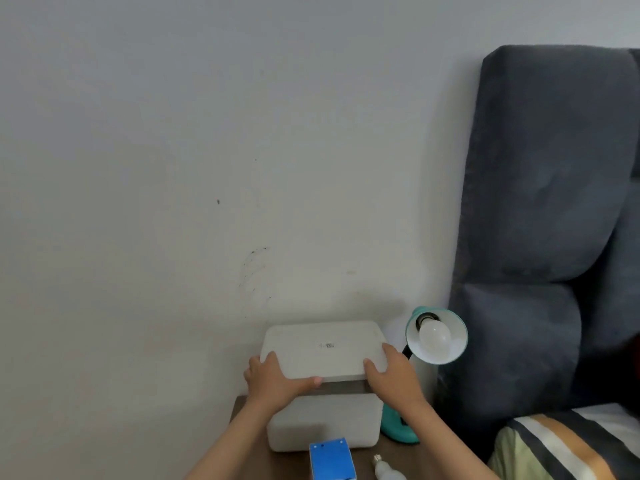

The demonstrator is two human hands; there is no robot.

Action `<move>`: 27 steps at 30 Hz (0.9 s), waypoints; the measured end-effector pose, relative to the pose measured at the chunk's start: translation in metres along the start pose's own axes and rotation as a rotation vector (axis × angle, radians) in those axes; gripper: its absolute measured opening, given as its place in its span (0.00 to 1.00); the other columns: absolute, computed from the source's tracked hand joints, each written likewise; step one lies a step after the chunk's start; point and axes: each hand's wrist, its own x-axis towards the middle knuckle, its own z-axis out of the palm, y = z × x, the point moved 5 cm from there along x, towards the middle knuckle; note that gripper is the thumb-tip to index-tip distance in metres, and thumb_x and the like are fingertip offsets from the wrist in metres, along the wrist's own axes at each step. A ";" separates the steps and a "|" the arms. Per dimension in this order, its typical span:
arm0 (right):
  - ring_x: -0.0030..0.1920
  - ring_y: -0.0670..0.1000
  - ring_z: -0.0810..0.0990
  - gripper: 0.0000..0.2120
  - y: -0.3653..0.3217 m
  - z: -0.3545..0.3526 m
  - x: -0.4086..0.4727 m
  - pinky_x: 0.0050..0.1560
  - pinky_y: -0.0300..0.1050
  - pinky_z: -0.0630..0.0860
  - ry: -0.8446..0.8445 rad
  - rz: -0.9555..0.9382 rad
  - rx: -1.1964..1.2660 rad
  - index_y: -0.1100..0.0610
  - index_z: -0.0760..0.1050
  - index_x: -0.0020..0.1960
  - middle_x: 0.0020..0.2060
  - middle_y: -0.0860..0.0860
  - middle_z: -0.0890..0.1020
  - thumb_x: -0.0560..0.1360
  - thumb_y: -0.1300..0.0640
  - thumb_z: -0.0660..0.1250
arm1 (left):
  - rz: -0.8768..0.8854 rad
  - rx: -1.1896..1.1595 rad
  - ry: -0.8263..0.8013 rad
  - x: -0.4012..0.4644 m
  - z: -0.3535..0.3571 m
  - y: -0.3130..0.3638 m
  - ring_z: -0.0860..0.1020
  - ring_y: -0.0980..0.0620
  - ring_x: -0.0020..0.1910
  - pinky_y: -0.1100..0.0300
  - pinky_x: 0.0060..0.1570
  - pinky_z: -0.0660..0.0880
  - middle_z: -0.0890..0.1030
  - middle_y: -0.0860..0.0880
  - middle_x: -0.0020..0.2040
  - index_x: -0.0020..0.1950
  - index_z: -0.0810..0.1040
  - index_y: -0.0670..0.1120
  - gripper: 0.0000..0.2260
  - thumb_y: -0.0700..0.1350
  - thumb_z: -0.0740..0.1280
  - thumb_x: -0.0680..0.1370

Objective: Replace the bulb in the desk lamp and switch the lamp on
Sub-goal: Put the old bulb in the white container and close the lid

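Both hands are busy with a white box lid [323,348], not the lamp. The left hand [273,377] has its grip curled round the lid's near left corner, thumb along the front edge; the right hand [391,374] grips the near right corner the same way. The lid is held a little above the white box [322,422], which sits on the brown counter [249,445] against the wall

The teal desk lamp [437,336] stands just beside the box on its right, its shade tipped toward me so the frosted bulb [435,336] in the socket faces out. The lamp looks unlit. A loose bulb [388,471] lies on the counter near the front edge, next to a small blue carton [332,460]

I judge both bulbs light and breakable, with a smooth rounded dome that could slip in a loose hold. The best place to take the fitted one is round the widest part of the dome, fingers spread evenly, turning gently instead of squeezing. The lamp's neck looks bendy and its base small, so I'd expect the shade to swing or the lamp to tip unless the other hand steadies the shade or the socket. The loose bulb could roll off the counter if knocked
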 end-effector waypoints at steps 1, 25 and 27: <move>0.49 0.49 0.75 0.18 -0.002 -0.005 -0.009 0.50 0.39 0.71 0.001 -0.018 0.005 0.61 0.70 0.62 0.53 0.51 0.78 0.75 0.55 0.64 | 0.003 -0.014 0.004 -0.012 -0.001 0.001 0.61 0.41 0.64 0.48 0.65 0.65 0.64 0.42 0.62 0.60 0.67 0.48 0.39 0.67 0.74 0.58; 0.66 0.59 0.70 0.26 0.150 0.001 -0.309 0.67 0.48 0.64 -0.169 0.196 -0.177 0.63 0.67 0.67 0.66 0.60 0.73 0.73 0.53 0.67 | -0.110 0.053 -0.041 -0.307 0.106 -0.126 0.52 0.41 0.68 0.49 0.69 0.57 0.54 0.40 0.71 0.72 0.58 0.44 0.51 0.67 0.74 0.57; 0.71 0.58 0.64 0.26 0.157 0.009 -0.312 0.72 0.52 0.60 -0.211 0.216 -0.210 0.62 0.65 0.68 0.69 0.59 0.69 0.74 0.53 0.66 | -0.122 0.108 -0.087 -0.306 0.112 -0.135 0.53 0.40 0.68 0.49 0.68 0.58 0.55 0.40 0.71 0.71 0.57 0.44 0.50 0.67 0.73 0.59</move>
